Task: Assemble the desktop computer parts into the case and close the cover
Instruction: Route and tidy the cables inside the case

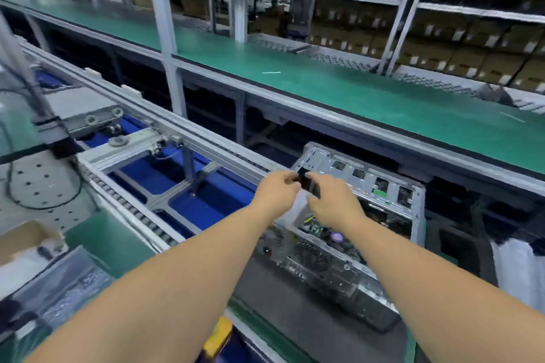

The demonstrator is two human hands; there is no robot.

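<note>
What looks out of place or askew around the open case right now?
Nothing looks damaged or spilled. The computer case lies open, its cover not yet on. Both the left hand and right hand hold a small black part above it. The picture is blurred.

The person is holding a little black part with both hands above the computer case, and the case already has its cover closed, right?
Not quite. The head view shows the computer case open, with its insides showing and no cover on it. The rest is right: the left hand and right hand both hold a small black part above the case.
</note>
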